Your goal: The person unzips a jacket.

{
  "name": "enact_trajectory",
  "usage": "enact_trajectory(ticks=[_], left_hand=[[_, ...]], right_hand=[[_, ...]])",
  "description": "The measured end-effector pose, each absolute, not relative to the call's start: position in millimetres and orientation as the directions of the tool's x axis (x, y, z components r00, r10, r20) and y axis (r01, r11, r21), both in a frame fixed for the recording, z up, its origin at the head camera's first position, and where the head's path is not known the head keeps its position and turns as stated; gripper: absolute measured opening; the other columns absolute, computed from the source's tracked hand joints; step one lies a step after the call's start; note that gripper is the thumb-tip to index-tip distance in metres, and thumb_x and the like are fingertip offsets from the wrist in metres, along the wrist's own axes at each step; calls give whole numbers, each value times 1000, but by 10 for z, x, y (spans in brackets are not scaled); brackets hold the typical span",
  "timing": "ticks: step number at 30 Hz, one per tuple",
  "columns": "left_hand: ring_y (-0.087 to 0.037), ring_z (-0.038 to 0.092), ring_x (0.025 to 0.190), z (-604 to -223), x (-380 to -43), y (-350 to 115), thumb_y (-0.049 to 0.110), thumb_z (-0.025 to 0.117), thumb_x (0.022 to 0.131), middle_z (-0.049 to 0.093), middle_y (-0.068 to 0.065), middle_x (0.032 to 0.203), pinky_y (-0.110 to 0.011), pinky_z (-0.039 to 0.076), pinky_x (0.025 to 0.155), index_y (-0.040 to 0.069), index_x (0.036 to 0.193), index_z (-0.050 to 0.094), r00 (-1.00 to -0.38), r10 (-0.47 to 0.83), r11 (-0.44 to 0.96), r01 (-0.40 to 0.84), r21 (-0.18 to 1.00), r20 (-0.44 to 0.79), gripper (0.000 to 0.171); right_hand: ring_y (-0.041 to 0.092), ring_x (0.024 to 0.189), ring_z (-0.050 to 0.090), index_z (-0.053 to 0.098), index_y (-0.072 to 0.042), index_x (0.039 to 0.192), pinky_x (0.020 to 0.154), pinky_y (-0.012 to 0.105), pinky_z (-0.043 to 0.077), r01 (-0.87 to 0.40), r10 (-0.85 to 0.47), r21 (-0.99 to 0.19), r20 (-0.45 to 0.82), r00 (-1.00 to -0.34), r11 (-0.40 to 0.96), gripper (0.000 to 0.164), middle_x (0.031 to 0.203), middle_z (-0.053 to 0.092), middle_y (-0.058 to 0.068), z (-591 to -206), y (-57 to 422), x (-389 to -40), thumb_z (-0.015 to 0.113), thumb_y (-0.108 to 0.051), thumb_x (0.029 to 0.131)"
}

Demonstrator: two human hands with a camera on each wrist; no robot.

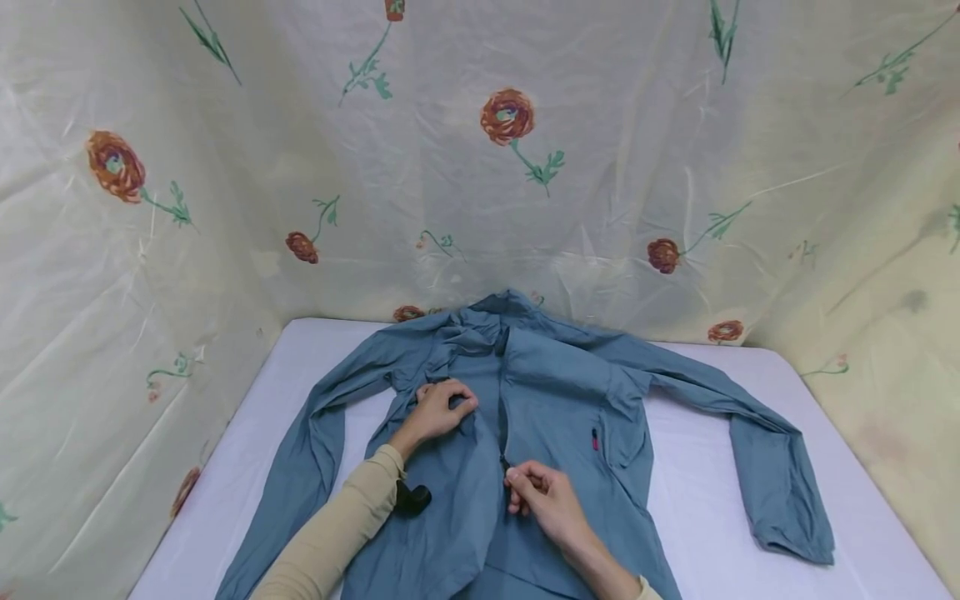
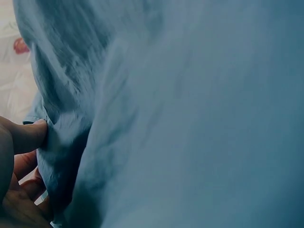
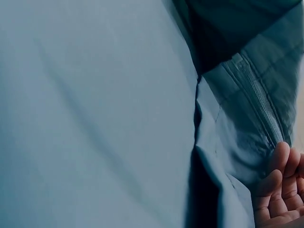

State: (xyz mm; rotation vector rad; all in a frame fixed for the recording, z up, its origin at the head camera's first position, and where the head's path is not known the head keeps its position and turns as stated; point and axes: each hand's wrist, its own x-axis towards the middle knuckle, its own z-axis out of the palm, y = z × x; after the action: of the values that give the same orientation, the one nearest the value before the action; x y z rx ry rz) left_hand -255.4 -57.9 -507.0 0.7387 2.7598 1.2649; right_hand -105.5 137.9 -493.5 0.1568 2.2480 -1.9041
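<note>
A blue-grey zip jacket (image 1: 562, 392) lies spread front up, its collar at the far side and its front partly open. My left hand (image 1: 446, 407) pinches the cloth of the front panel on the left; in the left wrist view its thumb (image 2: 33, 135) presses on a fold. Lower down, near the middle, my right hand (image 1: 547, 500) pinches a small dark zipper pull (image 1: 505, 461) on the front opening. The right wrist view shows the right hand's fingers (image 3: 280, 159) curled at the end of a zipper strip (image 3: 261, 102); what lies between them is partly hidden.
The jacket rests on a white-covered table (image 1: 697, 483). Its sleeves reach out to both sides, the right one bent down (image 1: 780, 483). A red-tabbed pocket zipper (image 1: 595, 439) is on the right panel. Flower-patterned curtains (image 1: 600, 167) surround the table's back and sides.
</note>
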Motion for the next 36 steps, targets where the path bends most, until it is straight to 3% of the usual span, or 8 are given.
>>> enact_trajectory(ticks=[36], left_hand=[[-29,59,104,-5107,-2735,-732,23,60,94,66,-7,102,-54,24,102,13,93,70,-921,353,598,359,716,167,14]], right_hand=[[12,61,62,61,7,98,60,31,54,223,-172,-961,-250,-953,161,36,66,58,3,-4859,1426,-783,59,-28,93]])
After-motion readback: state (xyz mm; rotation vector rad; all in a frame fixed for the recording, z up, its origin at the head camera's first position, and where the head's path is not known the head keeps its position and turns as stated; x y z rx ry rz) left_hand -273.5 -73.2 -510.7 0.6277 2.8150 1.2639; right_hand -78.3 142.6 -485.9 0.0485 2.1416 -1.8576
